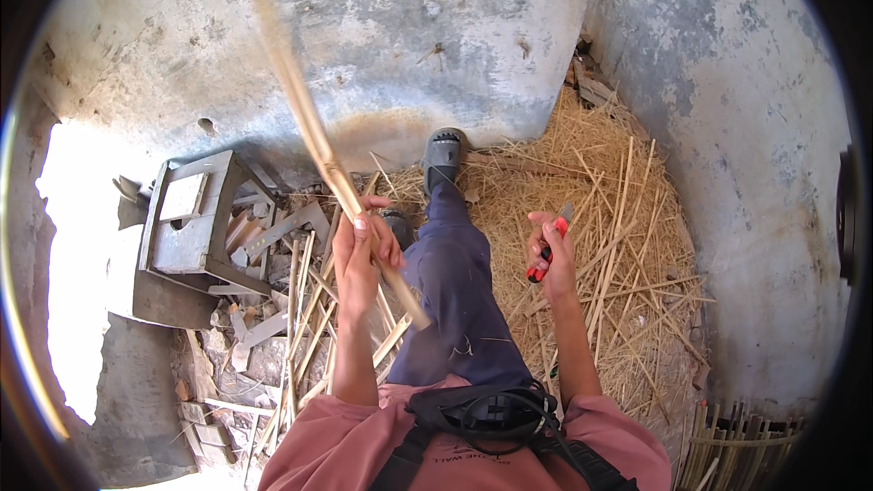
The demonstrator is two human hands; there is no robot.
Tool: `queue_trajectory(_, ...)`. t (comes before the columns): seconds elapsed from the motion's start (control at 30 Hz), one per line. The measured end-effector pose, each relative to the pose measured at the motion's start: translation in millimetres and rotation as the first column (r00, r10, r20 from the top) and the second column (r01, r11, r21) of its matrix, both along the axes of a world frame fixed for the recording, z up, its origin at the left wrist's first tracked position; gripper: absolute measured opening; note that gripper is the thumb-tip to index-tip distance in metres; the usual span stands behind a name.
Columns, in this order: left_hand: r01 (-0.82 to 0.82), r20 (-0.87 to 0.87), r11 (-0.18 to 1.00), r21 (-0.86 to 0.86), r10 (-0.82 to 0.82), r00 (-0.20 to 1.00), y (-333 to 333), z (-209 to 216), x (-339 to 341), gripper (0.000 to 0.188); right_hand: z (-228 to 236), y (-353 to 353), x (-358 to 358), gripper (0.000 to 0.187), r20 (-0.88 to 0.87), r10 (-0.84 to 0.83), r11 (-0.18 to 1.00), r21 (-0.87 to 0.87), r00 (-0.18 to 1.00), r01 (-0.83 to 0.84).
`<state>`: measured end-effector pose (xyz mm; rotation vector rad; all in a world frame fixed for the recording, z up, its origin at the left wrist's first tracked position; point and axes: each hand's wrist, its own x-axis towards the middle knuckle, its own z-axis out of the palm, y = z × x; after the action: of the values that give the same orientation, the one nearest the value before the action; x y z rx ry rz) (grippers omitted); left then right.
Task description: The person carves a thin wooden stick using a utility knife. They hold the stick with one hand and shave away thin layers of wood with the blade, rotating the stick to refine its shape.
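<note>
My left hand is closed around a long pale bamboo stick. The stick slants from the top of the view down past my thigh, its lower end blurred. On the right, my right hand grips a utility knife with a red and black handle. Its short blade points upward, away from me and apart from the bamboo. Below both hands are my legs in dark trousers, one shoe set near the far wall.
A thick bed of straw-like bamboo shavings covers the floor at right. Split bamboo strips lie at left beside an old wooden stool and rubble. Upright sticks stand at lower right. Worn walls enclose the space.
</note>
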<state>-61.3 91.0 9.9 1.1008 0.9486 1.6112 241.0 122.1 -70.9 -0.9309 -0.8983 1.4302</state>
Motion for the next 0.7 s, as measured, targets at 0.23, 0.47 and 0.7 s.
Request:
queue_trajectory(0.23, 0.035, -0.266, 0.986, -0.165, -0.078, 0.961, -19.0, 0.3, 19.4, 0.045, 43.2, 12.6, -23.1, 0.040, 0.101, 0.083, 0.980, 0.174, 0.991, -0.100)
queue_trajectory(0.47, 0.035, -0.645, 0.990, -0.136, -0.115, 0.756, -33.9, 6.8, 32.9, 0.025, 92.2, 18.6, -45.8, 0.052, 0.041, 0.103, 0.940, 0.322, 0.994, -0.111)
queue_trajectory(0.7, 0.009, -0.771, 1.000, 0.016, 0.007, 0.636, -42.4, 6.7, 37.5, 0.025, 102.6, 22.6, -54.9, 0.047, 0.158, 0.089, 0.951, 0.281, 0.983, -0.131)
